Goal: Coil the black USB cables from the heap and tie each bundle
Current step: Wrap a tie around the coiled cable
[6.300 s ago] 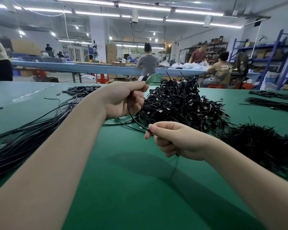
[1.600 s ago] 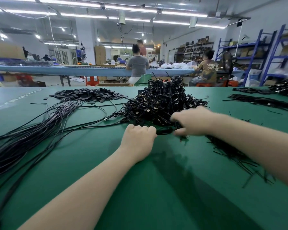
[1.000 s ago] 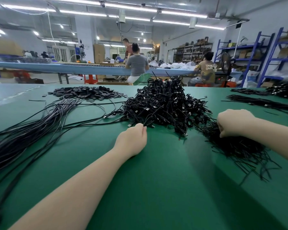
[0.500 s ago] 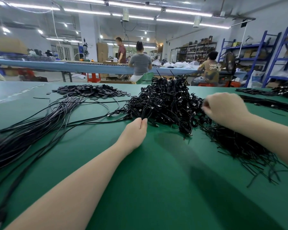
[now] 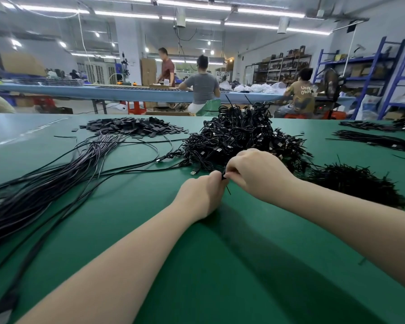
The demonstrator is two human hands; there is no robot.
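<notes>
On the green bench (image 5: 220, 265), the left hand (image 5: 200, 197) and right hand (image 5: 258, 174) meet in the middle. Both hands' fingers (image 5: 232, 176) pinch one thin black tie (image 5: 226, 182). Behind them sits one big heap (image 5: 241, 139) of coiled cables. One bunch of loose cables (image 5: 45, 188) lies left. One pile of ties (image 5: 358, 183) lies right.

Two bare forearms reaching forward from the lower edge, converging at centre. Left hand (image 5: 202, 195) low, fingers curled into a loose fist, knuckles up. Right hand (image 5: 255, 171) slightly higher, just beside and touching the left, fingertips (image 5: 230, 176) pinched together against it around something thin and dark.
</notes>
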